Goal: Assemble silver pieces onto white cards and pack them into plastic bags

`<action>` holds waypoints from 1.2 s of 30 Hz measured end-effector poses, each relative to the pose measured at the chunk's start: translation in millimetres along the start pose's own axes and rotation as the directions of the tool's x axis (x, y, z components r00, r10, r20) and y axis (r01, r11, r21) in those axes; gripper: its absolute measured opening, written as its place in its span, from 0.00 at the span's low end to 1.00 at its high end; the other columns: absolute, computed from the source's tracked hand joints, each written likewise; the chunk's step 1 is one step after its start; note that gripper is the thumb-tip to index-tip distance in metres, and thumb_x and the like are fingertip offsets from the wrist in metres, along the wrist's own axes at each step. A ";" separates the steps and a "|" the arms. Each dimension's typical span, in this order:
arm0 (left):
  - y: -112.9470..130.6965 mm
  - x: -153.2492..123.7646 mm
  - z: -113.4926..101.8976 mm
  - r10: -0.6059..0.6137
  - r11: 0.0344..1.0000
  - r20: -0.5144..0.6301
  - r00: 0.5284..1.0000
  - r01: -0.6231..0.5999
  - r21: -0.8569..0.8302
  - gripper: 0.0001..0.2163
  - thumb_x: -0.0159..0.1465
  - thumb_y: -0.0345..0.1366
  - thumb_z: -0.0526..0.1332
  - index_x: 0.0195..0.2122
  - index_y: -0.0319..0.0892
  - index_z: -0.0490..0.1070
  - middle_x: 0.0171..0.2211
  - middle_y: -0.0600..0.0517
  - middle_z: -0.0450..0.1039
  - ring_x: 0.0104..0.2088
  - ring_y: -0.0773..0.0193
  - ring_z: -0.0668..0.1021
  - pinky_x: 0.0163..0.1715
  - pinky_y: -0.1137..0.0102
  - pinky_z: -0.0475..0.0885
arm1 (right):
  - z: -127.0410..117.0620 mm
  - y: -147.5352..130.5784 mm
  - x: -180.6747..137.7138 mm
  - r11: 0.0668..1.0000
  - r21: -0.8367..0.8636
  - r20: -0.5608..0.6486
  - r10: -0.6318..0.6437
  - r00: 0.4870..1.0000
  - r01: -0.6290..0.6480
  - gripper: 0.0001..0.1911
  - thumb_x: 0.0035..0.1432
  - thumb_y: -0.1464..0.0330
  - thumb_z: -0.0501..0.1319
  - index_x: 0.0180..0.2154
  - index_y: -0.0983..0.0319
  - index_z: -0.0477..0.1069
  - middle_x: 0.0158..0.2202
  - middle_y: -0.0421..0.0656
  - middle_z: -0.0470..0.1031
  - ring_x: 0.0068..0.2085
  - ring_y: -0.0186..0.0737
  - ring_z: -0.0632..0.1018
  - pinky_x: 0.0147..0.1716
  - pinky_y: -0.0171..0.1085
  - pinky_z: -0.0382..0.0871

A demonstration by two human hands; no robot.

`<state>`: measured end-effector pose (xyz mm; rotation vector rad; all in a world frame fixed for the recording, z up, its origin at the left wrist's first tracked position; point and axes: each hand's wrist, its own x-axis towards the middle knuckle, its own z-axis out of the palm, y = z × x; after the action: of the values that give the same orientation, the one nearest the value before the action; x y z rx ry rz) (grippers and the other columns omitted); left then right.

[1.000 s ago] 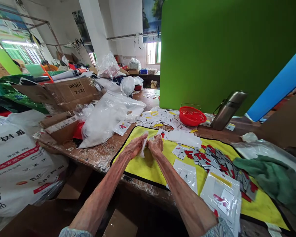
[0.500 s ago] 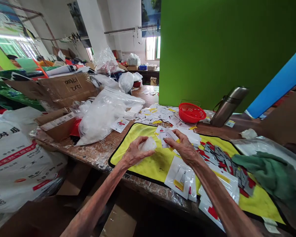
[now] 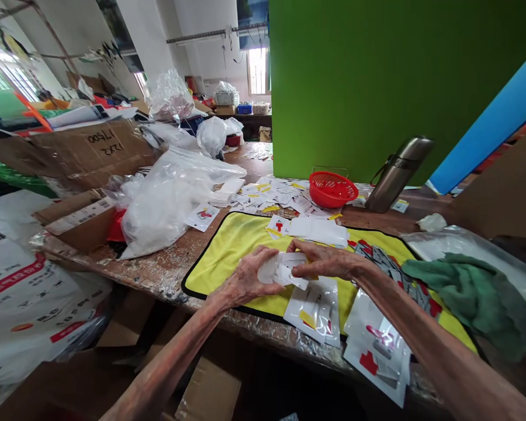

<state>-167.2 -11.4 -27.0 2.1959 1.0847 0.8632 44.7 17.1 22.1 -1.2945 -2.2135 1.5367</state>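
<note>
My left hand (image 3: 251, 275) is closed around a small translucent white plastic bag (image 3: 268, 269), thumb below and fingers above. My right hand (image 3: 322, 260) pinches a white printed card (image 3: 293, 264) with a bit of yellow by it. The card meets the bag's right side; whether its edge is inside the bag I cannot tell. Both hands are over a yellow cloth (image 3: 221, 248) with black edging. Below the right hand lie filled clear packets (image 3: 315, 310), and more packets (image 3: 377, 345) with red pieces lie under the right forearm. Beyond the hands is a white stack of bags or sheets (image 3: 319, 230).
Grey and red flat pieces (image 3: 388, 269) lie right, beside a green cloth (image 3: 469, 292). Behind are scattered cards (image 3: 272, 196), a red basket (image 3: 332, 190) and a steel flask (image 3: 398, 175) before a green panel (image 3: 377, 76). A large plastic bag (image 3: 166, 199) sits left.
My right hand has brought the card left and down to the bag in my left hand. The view has shifted slightly, and the two hands are now close together.
</note>
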 end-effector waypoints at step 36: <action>15.9 6.6 9.6 -0.080 0.979 -0.097 0.992 0.060 -0.194 0.27 0.44 0.40 0.73 0.47 0.43 0.71 0.45 0.45 0.72 0.45 0.55 0.74 0.45 0.64 0.70 | 37.2 17.5 11.4 0.889 0.439 -0.280 -0.007 0.960 0.134 0.16 0.42 0.59 0.68 0.22 0.61 0.65 0.17 0.33 0.64 0.20 0.29 0.65 0.20 0.30 0.60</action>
<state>-149.3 -16.1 -20.1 1.9624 1.0744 1.0166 26.8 1.3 -13.4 -1.1732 -1.5882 1.6074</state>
